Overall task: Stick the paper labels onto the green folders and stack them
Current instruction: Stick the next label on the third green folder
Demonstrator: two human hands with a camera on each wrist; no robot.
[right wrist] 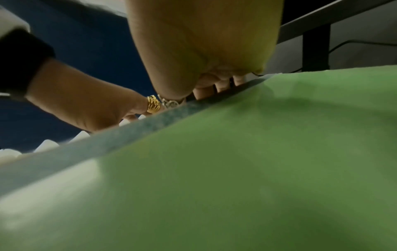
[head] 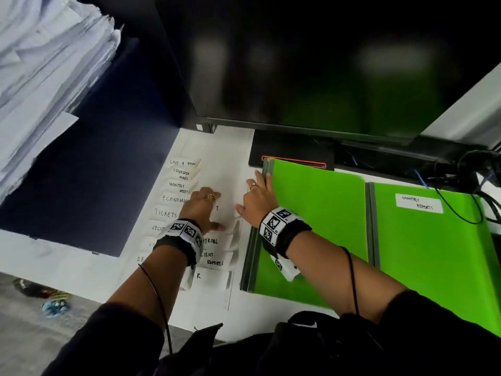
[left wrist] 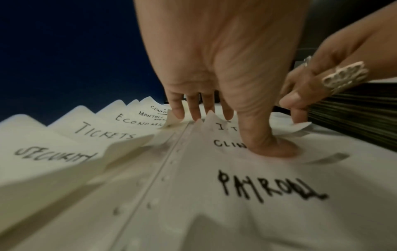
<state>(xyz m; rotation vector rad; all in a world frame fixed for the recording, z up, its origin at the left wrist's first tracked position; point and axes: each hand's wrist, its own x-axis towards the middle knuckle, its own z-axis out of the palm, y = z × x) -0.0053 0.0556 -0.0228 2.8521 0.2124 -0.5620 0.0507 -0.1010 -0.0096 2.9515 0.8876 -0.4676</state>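
Note:
A white label sheet (head: 214, 169) with handwritten paper labels lies on the desk, left of a stack of green folders (head: 311, 213). My left hand (head: 204, 206) presses flat on the sheet, its fingers straight and its thumb (left wrist: 268, 147) down beside the "PAYROLL" label (left wrist: 270, 186). My right hand (head: 253, 196) reaches over the stack's left edge (right wrist: 150, 129). Its fingertips (left wrist: 298, 115) pinch the lifted corner of a label (left wrist: 301, 126) at the sheet's right side. To the right, a second green folder (head: 433, 253) carries a "MONTHLY REPORTS" label (head: 418, 203).
A dark monitor (head: 311, 63) on a black stand base (head: 290, 150) rises right behind the sheet and folders. Cables (head: 461, 185) trail at the far right. A dark blue panel (head: 103, 172) and a pile of papers (head: 40, 77) close off the left. The desk's edge runs at lower left.

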